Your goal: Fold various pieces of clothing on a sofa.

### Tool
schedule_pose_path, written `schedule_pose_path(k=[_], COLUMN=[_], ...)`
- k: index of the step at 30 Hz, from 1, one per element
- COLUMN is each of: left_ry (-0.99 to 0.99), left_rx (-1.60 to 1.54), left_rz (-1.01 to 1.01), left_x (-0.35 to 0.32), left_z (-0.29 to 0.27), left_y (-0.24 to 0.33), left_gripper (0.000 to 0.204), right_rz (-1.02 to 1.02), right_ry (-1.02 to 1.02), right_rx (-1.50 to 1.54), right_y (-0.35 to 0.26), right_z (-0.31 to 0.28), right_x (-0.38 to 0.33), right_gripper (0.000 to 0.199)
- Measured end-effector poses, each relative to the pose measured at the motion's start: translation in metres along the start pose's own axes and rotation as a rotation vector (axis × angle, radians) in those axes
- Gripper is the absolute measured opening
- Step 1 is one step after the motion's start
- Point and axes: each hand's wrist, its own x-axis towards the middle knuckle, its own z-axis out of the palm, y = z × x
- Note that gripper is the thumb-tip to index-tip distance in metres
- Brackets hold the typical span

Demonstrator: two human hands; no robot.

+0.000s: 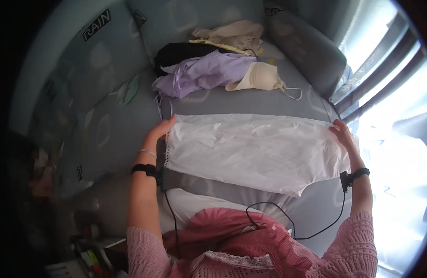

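White trousers point(250, 148), folded lengthwise, lie stretched out across the grey sofa seat in front of me. A lace-like trim edges their left end, and a pointed corner sticks out at the lower right. My left hand point(165, 128) pinches the far left corner, by the trimmed end. At the far right corner, the curled fingers of my right hand point(343, 132) grip the cloth at the wider end. Both arms reach forward, and the fabric between the hands looks fairly flat with small wrinkles.
Behind the trousers lies a pile with a lilac garment point(206, 74), a beige bra point(260, 76), a black garment point(174, 56) and a tan garment point(232, 34). A green face mask point(128, 90) rests at the left. Black cables point(315, 235) run from my wrist straps. A bright curtain point(385, 60) hangs at right.
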Motion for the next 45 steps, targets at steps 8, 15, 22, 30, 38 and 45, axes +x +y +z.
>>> schedule_pose_path(k=[8,15,22,30,38,45], left_ry=[0.097,0.425,0.414,0.353,0.413,0.795], left_rx=[-0.357,0.085,-0.428,-0.808,-0.641,0.411], left_rz=[0.11,0.077,0.056,0.349,0.275,0.666], left_x=[-0.01,-0.02,-0.028,-0.009,-0.011,-0.052], left_z=[0.012,0.021,0.031,0.036,0.046,0.075], left_y=[-0.002,0.009,0.007,-0.015,0.0,0.026], left_gripper=[0.045,0.042,0.049,0.024,0.042,0.05], right_rz=[0.208,0.011,0.018,0.092,-0.074,-0.576], right_ry=[0.095,0.033,0.077,0.084,0.494,0.018], right_rx=[0.258,0.162,0.194,0.292,-0.259,-0.307], right_y=[-0.014,-0.021,-0.023,0.02,-0.052,-0.203], right_z=[0.0,0.001,-0.001,0.023,0.038,0.096], right_x=[0.002,0.003,0.002,0.01,0.0,-0.044], right_gripper=[0.033,0.034,0.033,0.032,0.039,0.064])
